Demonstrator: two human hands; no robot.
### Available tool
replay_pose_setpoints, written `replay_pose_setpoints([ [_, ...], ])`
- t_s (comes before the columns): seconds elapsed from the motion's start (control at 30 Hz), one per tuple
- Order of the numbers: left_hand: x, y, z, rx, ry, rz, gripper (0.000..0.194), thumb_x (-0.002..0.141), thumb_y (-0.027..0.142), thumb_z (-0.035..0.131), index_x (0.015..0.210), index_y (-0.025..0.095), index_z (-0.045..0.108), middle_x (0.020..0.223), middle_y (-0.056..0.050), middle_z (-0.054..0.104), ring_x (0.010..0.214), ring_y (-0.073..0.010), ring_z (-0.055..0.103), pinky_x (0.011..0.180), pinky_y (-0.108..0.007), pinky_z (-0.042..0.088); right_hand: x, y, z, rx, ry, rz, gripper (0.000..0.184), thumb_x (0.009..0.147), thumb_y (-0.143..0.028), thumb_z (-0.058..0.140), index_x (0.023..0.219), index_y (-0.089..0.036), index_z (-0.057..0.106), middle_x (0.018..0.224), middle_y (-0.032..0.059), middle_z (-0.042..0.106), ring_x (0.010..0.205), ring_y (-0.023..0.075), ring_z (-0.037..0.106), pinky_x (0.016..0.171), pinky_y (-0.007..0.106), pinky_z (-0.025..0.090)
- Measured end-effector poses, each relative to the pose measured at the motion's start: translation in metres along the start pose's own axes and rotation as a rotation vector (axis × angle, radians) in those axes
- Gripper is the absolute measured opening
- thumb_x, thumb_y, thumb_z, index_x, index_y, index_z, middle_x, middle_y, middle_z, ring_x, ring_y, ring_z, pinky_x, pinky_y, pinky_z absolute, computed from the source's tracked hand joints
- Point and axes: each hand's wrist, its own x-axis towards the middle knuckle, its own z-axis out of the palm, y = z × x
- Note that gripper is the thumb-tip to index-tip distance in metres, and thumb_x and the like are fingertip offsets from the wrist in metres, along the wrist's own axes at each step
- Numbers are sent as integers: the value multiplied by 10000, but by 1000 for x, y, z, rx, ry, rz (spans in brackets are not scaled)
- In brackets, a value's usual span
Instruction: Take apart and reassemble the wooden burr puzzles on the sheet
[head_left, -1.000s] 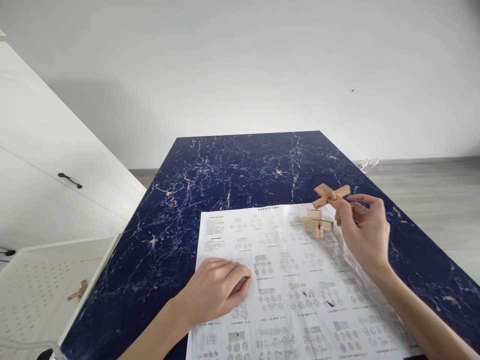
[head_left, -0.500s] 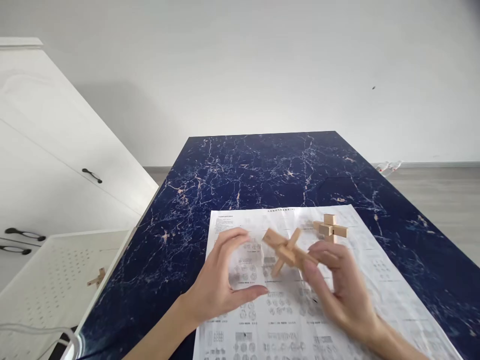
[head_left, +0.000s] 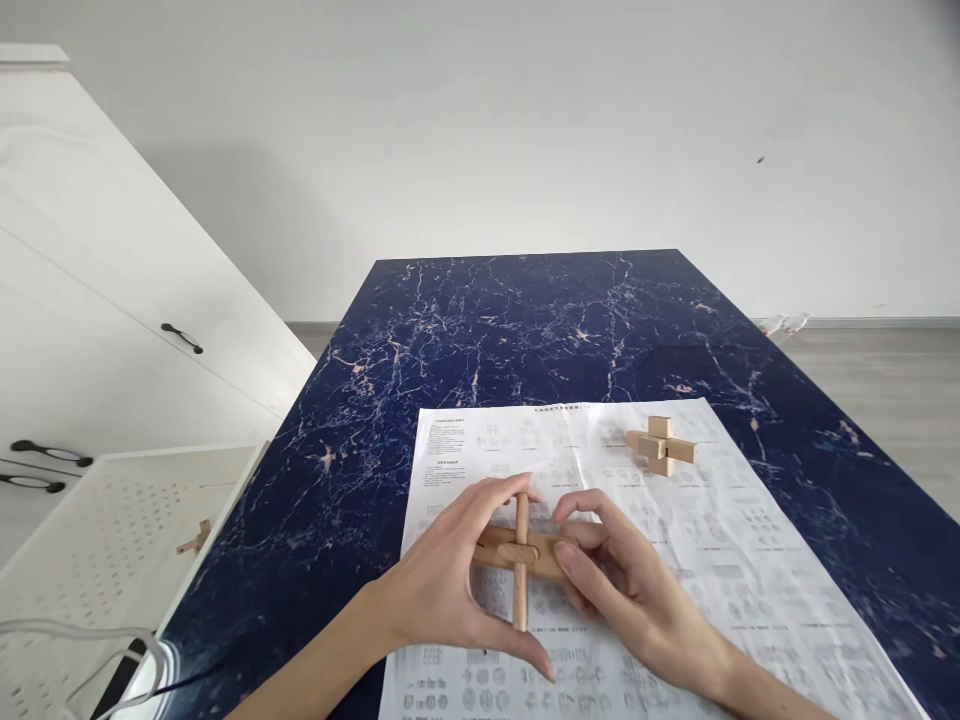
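Observation:
A wooden interlocking puzzle [head_left: 519,553], a flat bar crossed by a thin round rod, is between my two hands above the printed sheet. My left hand [head_left: 457,575] curves around its left end, index finger at the rod's top and thumb against the rod's lower end. The bar's left tip is hidden behind that hand. My right hand [head_left: 630,580] pinches the right end of the bar between thumb and fingers. Beyond the right hand, a second wooden puzzle [head_left: 661,447], a cross of square blocks, stands on the sheet.
The large printed sheet [head_left: 720,520] of puzzle diagrams covers the near part of the dark blue marbled table [head_left: 495,330]. At left are a white cabinet [head_left: 112,260] and a lower perforated white surface [head_left: 127,520] bearing a small wooden piece [head_left: 196,538] and a white cable [head_left: 82,628].
My right hand has brought the puzzle left and turned it, so the rod points towards me. My left hand, apart from it before, has closed around its left end.

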Motion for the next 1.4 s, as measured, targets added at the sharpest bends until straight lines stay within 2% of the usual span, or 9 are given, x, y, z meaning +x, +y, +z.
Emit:
replay_pose_setpoints([
  [0.4,0,0,2,99,32,-6,1175,700,583,969,1629,338,293,1510,-161,580,1345,-375,617,1101,-567,551,2,-3,4,-18,56,14,276,1125,-521,496,1182,-252,491,683,-68,495,598,144,452,584,276,386],
  [0.63,2,-2,1,241,82,156,1058,753,596,936,1585,315,346,1395,-136,664,1287,-353,649,1106,-550,547,2,3,5,-71,67,0,233,1137,-481,477,1198,-257,492,718,-58,511,615,150,477,606,284,412],
  [0.77,2,-1,-3,185,43,120,1126,709,667,933,1598,311,339,1471,-163,614,1351,-378,612,1125,-576,539,2,2,4,-83,64,-20,222,1141,-468,470,1202,-255,489,705,-60,506,615,152,486,606,282,424],
  [0.9,2,-1,-5,141,-7,141,1114,751,746,859,1621,300,326,1519,-178,575,1401,-389,576,1152,-579,523,0,0,2,-79,54,-31,204,1140,-452,480,1220,-264,479,712,-63,498,620,151,468,600,278,406],
  [1.0,2,-1,-6,135,5,149,928,898,756,711,1612,289,346,1484,-168,601,1369,-359,599,1142,-547,532,-1,0,1,-106,51,-43,173,1144,-419,474,1231,-270,474,720,-58,519,641,157,468,620,288,397],
  [1.07,2,-1,-5,143,29,144,726,1021,690,583,1590,294,370,1445,-145,629,1329,-317,626,1129,-508,540,-1,0,1,-137,48,-56,146,1143,-389,475,1227,-270,471,725,-55,544,646,158,468,623,294,380],
  [1.13,2,-1,-5,150,47,154,613,1075,631,528,1569,296,389,1418,-127,649,1291,-288,649,1107,-473,551,-1,-1,1,-158,39,-67,127,1139,-365,480,1222,-270,470,726,-54,560,639,155,465,615,294,366],
  [1.4,2,-4,-5,87,89,142,546,1043,566,643,1496,319,463,1369,-86,685,1243,-280,686,1055,-432,563,-1,-3,2,-97,20,-60,139,1131,-363,518,1234,-278,478,694,-73,547,618,143,507,619,279,410],
])
